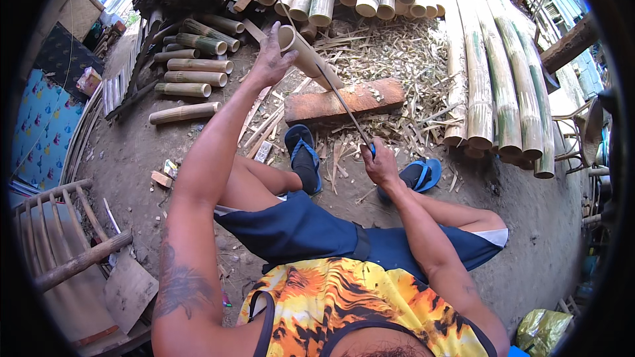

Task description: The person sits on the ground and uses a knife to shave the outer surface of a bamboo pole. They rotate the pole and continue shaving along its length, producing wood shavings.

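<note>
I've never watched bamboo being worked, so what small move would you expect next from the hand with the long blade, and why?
Probably the right hand presses the long blade further down along the bamboo tube. The blade already lies across the tube, the left hand steadies its upper end, and its lower end rests on the wooden block, with split strips scattered around.

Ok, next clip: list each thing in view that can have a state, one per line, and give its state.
Left hand: gripping the top end of the bamboo piece.
Right hand: fingers closed around the long knife's handle.
Bamboo piece: tilted, lower end resting on the wooden block.
Long knife: blade laid against the bamboo piece.
Wooden block: lying flat on the ground.
Short bamboo sections: lying stacked at left.
Long bamboo poles: lying side by side at right.
</note>
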`<state>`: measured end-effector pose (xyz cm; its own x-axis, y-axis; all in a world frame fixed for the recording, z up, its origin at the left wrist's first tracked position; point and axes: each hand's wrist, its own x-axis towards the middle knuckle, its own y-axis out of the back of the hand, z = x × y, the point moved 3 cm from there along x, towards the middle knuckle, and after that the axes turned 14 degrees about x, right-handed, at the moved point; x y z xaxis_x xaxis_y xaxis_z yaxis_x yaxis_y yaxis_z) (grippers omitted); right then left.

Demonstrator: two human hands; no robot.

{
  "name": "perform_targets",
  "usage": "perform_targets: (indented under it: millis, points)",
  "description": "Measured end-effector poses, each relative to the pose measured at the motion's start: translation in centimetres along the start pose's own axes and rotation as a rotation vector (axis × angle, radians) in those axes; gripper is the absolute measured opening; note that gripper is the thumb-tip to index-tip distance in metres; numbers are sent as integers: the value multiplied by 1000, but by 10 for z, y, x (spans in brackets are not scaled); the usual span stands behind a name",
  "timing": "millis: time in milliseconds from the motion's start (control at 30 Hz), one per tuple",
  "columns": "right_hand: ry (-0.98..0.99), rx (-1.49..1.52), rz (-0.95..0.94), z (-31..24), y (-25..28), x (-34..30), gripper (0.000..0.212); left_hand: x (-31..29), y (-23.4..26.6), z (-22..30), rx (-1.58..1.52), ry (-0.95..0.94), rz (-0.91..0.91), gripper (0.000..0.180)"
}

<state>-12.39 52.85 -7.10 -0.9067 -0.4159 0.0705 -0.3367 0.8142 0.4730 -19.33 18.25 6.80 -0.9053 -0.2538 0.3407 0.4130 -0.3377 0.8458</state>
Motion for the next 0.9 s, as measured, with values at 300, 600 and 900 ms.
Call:
perform_targets:
  millis: [300, 600, 900]
  points:
    - [-48, 7, -15, -28, -17, 19, 42, -3, 6, 7, 4, 14, -24, 86]
    - [-104, 218, -172, -68, -20, 31, 52, -8, 15, -15, 68, -7, -5, 80]
    - [-211, 294, -290, -79, -7, 43, 49, -14, 15, -21, -116, 87, -47, 79]
